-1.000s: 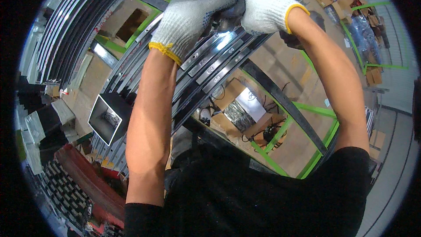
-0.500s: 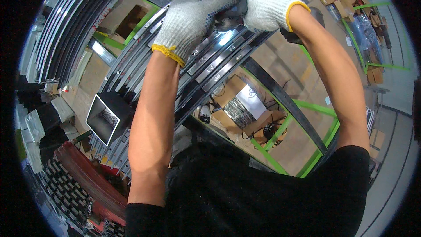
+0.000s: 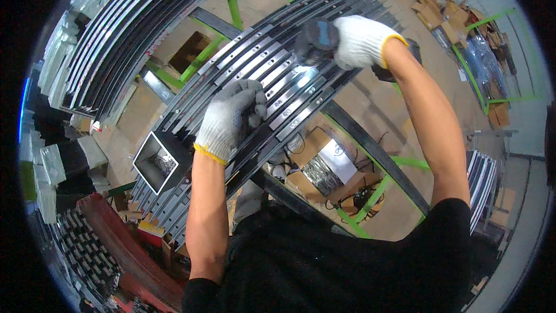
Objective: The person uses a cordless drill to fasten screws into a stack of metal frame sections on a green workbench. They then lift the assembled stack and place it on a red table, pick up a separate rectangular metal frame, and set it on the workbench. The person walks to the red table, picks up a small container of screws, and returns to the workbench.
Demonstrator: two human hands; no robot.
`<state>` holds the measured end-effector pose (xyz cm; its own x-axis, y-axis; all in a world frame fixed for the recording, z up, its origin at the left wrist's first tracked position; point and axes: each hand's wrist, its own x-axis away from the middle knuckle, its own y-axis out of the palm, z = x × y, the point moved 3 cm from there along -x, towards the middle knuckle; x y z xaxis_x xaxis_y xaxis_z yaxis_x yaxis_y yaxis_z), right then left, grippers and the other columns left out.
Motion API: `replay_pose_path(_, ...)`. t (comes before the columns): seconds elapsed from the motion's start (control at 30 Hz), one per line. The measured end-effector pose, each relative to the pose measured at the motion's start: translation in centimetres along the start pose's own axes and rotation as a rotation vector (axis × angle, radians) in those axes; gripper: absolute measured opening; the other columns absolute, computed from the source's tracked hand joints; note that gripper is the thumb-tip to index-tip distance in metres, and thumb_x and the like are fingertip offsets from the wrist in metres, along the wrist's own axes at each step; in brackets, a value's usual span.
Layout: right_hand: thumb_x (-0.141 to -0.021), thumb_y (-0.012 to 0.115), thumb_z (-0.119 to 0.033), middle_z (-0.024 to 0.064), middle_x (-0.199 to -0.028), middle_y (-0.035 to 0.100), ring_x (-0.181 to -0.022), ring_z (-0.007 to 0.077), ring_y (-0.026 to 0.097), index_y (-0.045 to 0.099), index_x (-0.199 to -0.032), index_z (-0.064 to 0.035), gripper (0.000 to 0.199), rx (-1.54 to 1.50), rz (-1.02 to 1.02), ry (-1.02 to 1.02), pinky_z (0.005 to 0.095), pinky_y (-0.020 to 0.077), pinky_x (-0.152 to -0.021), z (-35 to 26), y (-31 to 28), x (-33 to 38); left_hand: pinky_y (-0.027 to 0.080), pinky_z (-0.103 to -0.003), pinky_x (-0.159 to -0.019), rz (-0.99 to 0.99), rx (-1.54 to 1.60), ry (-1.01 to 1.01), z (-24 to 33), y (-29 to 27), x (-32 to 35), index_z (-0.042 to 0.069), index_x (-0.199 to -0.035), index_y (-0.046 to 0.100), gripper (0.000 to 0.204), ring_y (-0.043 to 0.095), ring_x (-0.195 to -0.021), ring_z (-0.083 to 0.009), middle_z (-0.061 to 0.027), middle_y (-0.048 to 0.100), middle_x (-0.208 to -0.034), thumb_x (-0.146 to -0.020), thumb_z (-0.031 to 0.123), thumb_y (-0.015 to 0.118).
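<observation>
A row of long grey metal rails [image 3: 272, 75] with drilled holes lies side by side on a dark frame in front of me. My left hand [image 3: 231, 119], in a white knit glove with a yellow cuff, presses down on the rails near their middle, fingers curled over one rail. My right hand [image 3: 362, 40], gloved the same way, grips a dark power tool [image 3: 318, 37] with a blue patch, its front end down on the rails farther away.
A second stack of dark rails [image 3: 133, 29] lies to the left on green supports [image 3: 200, 61]. A square metal tube end [image 3: 159, 159] sticks out below my left hand. Cardboard boxes [image 3: 313, 165] and cables sit under the frame. More boxes line the far right floor.
My left hand has left the tool and moved down toward me onto the middle of the rails. My right hand stays on the tool at the far end.
</observation>
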<state>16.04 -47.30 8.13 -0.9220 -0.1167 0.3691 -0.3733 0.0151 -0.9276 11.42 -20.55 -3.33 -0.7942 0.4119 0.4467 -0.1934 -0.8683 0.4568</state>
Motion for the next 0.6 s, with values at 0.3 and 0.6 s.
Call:
replay_pose_path(0.3, -0.069, 0.080, -0.013, 0.0196, -0.117, 0.070, -0.107, 0.0354, 0.067, 0.070, -0.118, -0.0047, 0.051, -0.425, 0.310, -0.101, 0.0405, 0.0529, -0.097, -0.1, 1.3, 10.6, 0.053, -0.022, -0.056, -0.119, 0.271, 0.038, -1.0, -1.3, 4.8, -0.006, -0.131, 0.054, 0.031, 0.068, -0.081, -0.0212, -0.0198, 0.070, -0.105, -0.106, 0.011, 0.060)
replay_pose_path(0.6, -0.066, 0.090, -0.009, 0.0143, -0.114, 0.076, -0.105, 0.0279, 0.073, 0.069, -0.122, -0.0024, 0.060, -1.118, 0.339, 0.035, 0.0377, 0.0549, -0.099, -4.3, 10.7, 20.0, 0.052, -0.023, -0.055, -0.018, 0.126, -0.006, -4.3, -0.9, 7.9, 0.004, -0.118, 0.060, 0.024, 0.067, -0.072, -0.0162, -0.0129, 0.070, -0.096, -0.106, 0.024, 0.065)
